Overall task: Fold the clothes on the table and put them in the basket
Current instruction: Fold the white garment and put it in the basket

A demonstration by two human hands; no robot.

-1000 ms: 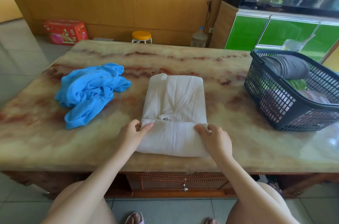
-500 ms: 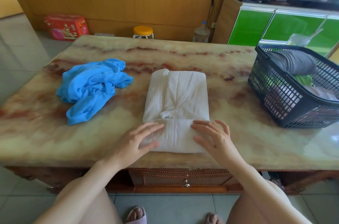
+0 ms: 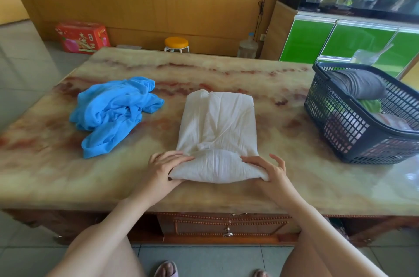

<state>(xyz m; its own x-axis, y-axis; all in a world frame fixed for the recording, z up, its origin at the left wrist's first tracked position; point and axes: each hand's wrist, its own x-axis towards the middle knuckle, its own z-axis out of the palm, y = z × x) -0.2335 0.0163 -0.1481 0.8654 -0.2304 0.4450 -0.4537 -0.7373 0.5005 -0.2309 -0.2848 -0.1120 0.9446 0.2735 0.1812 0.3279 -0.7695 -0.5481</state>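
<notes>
Head view. The white garment (image 3: 217, 122) lies mid-table (image 3: 283, 188), squared into a narrow rectangle. Its long axis runs straight away from you, near edge to far edge. The far end is flat. The near end is turned over into a puffy band that lies crosswise, left to right.

Your left hand (image 3: 163, 172) grips the left end of that band, fingers on top and curled round the cloth. Your right hand (image 3: 269, 174) holds the right end: thumb laid on top, the band's corner resting against the palm, the other fingers lifted and spread.

The band sits near the table's front edge, with a strip of bare marble between. Beyond the far end there is open marble up to the back edge.

The crumpled blue garment (image 3: 113, 111) is on the left, apart from the white one, with a bare gap between them.

The dark basket (image 3: 340, 122) stands at the right end, well apart from the garment, with clear tabletop between. It holds a grey folded piece (image 3: 360, 84) on top of other clothes.
</notes>
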